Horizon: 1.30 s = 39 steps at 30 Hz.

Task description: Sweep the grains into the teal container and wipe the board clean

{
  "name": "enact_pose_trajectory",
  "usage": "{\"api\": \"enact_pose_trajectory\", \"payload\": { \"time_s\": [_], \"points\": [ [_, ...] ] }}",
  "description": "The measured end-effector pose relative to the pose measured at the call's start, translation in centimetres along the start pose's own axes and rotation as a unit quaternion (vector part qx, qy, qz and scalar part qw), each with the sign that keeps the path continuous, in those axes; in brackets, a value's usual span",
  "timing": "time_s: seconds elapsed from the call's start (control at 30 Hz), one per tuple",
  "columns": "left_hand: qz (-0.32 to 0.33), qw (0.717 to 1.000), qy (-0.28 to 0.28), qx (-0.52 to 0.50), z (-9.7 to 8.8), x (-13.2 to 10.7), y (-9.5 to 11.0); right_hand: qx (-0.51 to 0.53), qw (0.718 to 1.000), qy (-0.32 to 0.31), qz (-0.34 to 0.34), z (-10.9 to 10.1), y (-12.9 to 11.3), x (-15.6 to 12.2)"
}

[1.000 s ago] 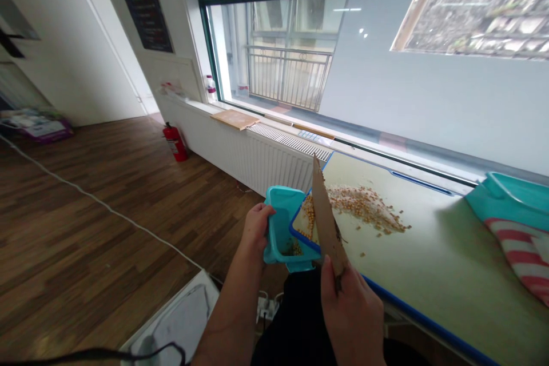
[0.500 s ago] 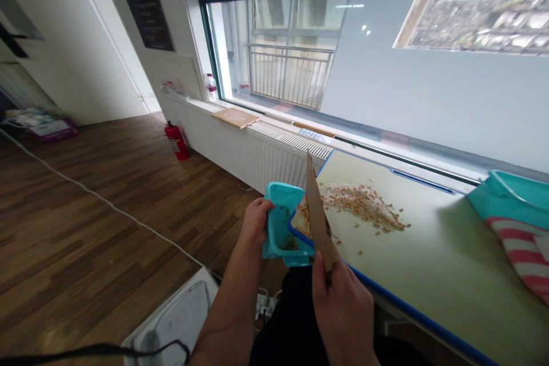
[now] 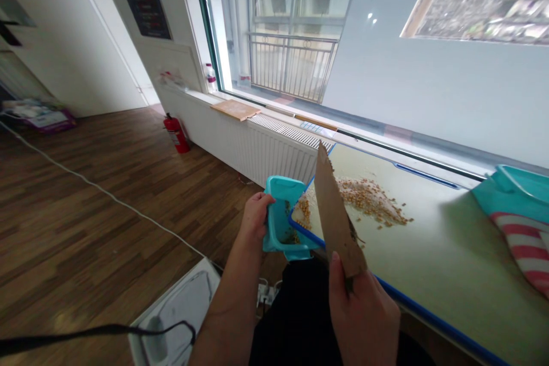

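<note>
My left hand (image 3: 255,218) grips the outer wall of a small teal plastic box (image 3: 281,220), held against the left edge of the green table (image 3: 446,263), just below its blue rim. A few yellow-brown grains lie in the box's bottom. My right hand (image 3: 362,311) is closed on the near end of a brown cardboard strip (image 3: 337,217), which stands on edge across the table corner. A scattered pile of grains (image 3: 364,197) lies on the table beyond the strip, with some grains (image 3: 303,214) between the strip and the box.
A teal tray (image 3: 514,191) with a red-and-white striped cloth (image 3: 525,246) sits at the table's right. A white radiator (image 3: 266,151) and window sill run behind. A red fire extinguisher (image 3: 175,132) stands on the wooden floor. A white appliance (image 3: 180,320) and cable lie below.
The cardboard strip swung left toward the box, then shifted back right and rose a little. The left hand and box stayed at the table edge.
</note>
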<state>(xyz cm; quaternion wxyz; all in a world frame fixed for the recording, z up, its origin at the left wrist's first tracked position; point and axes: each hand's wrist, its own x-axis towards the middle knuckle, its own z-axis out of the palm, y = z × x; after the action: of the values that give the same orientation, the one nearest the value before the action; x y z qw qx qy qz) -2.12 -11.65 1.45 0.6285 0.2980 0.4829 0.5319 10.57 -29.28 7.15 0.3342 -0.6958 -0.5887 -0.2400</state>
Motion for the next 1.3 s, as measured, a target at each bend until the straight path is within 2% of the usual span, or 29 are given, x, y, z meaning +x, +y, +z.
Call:
{"api": "enact_pose_trajectory", "payload": {
  "time_s": [0.13, 0.43, 0.77, 1.0, 1.13, 1.3],
  "points": [
    [0.005, 1.000, 0.004, 0.001, 0.1, -0.2, 0.1, -0.029, 1.000, -0.008, 0.009, -0.8, 0.4, -0.4],
    [0.004, 1.000, 0.013, 0.003, 0.1, -0.5, 0.3, -0.008, 0.999, -0.035, 0.015, 1.4, -0.3, -0.3],
    [0.005, 1.000, 0.020, -0.009, 0.3, -0.1, 0.2, 0.026, 0.998, -0.056, -0.003, 1.0, -1.8, 0.2],
    [0.006, 1.000, 0.007, -0.013, 0.5, -0.3, 0.6, 0.046, 0.998, -0.046, -0.021, 1.1, -3.1, 0.0],
    [0.006, 1.000, -0.011, -0.023, 0.4, -0.4, 0.6, 0.053, 0.998, -0.019, -0.027, 1.0, -3.5, -0.2],
    [0.000, 1.000, 0.006, -0.010, 0.1, -0.2, 0.2, 0.046, 0.999, -0.010, -0.024, 0.1, -2.2, 0.3]
  ]
}}
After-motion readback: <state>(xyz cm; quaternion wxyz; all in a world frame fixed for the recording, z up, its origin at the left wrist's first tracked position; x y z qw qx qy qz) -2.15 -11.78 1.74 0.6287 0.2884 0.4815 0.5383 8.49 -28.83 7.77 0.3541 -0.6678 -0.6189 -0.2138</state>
